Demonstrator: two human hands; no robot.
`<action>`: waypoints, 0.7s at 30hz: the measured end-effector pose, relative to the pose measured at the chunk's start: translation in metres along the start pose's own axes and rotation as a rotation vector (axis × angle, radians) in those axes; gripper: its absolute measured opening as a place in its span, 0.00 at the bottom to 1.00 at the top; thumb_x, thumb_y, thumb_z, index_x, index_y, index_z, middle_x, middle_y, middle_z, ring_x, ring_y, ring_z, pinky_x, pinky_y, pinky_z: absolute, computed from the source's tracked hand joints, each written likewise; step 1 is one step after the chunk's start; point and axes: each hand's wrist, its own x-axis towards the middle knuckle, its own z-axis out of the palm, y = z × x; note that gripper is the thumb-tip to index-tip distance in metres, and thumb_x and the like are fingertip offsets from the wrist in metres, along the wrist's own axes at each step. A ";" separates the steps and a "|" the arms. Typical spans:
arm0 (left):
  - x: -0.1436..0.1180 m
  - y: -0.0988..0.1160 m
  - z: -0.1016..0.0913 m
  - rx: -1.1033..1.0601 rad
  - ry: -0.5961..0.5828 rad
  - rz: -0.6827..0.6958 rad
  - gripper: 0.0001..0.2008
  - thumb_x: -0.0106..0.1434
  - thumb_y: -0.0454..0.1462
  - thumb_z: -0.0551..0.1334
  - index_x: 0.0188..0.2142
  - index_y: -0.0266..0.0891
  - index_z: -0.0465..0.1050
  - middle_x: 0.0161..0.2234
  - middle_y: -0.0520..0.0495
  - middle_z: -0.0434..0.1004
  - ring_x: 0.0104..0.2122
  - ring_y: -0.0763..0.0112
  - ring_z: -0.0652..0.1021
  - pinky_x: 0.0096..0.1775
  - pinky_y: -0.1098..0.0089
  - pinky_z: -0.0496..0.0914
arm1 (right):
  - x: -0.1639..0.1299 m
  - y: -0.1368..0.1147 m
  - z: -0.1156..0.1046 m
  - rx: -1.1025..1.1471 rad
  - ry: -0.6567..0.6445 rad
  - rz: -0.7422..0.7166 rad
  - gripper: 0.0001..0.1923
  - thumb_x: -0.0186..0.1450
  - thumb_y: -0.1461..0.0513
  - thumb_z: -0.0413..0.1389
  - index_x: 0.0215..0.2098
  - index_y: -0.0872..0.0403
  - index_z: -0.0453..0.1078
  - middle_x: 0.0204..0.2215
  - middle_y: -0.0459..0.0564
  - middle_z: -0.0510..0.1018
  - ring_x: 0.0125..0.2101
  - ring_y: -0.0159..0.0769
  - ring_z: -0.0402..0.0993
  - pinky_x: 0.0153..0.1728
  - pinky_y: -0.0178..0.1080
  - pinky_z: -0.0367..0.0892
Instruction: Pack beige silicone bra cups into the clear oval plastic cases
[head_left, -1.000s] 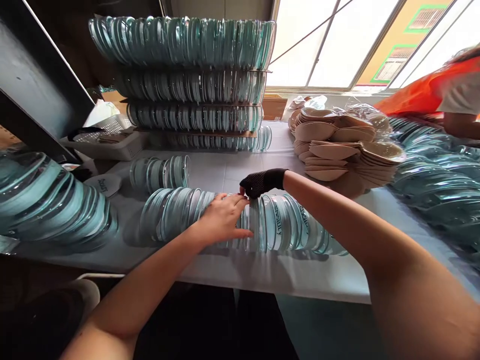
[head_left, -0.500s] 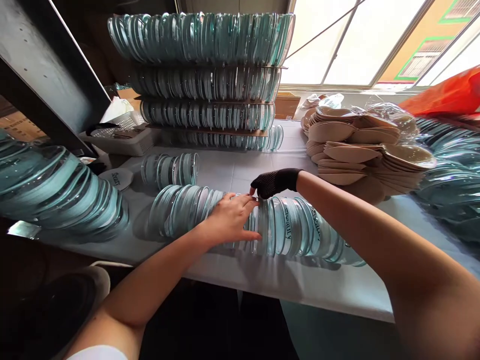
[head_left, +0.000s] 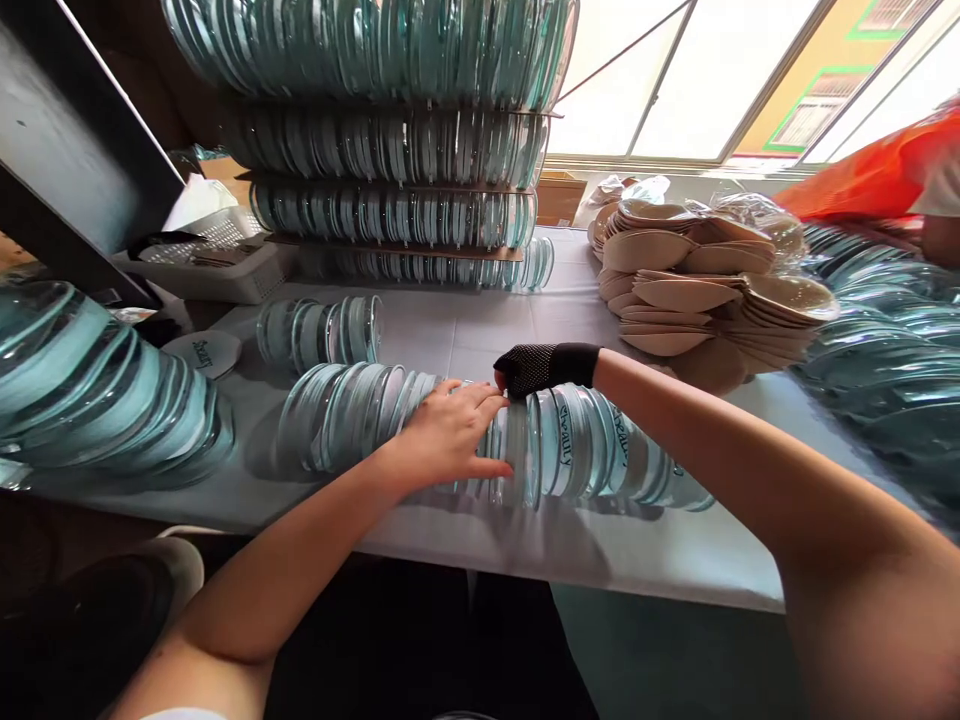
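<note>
A long row of round clear glass discs (head_left: 375, 415) stands on edge along the front of the table, some with dark lettering. My left hand (head_left: 457, 430), bare, rests over the middle of this row with fingers stretched out and thumb apart. Just right of it, my right hand (head_left: 536, 370) wears a black dotted fingerless glove. Its fingers curl down onto the top rims, closed at the edge of a disc; the fingertips are partly hidden. A shorter row of discs (head_left: 322, 335) stands behind on the left.
Tiers of glass discs (head_left: 390, 150) rise at the back on thin boards. Beige bowl-shaped pieces (head_left: 675, 290) are piled at the right. More discs (head_left: 112, 390) lean at the left, others (head_left: 900, 350) far right. A white basket (head_left: 240, 275) sits back left.
The view has shifted slightly, so the things appear further left. Both hands stay at about the same place on the row. A person's sleeve shows more at the far right.
</note>
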 end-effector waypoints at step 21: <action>0.001 0.006 -0.001 -0.004 -0.038 0.004 0.38 0.60 0.56 0.64 0.62 0.39 0.61 0.61 0.39 0.67 0.61 0.52 0.67 0.61 0.52 0.56 | -0.064 -0.035 0.053 -0.242 0.620 0.059 0.09 0.62 0.66 0.53 0.36 0.55 0.75 0.31 0.49 0.81 0.31 0.35 0.74 0.33 0.33 0.60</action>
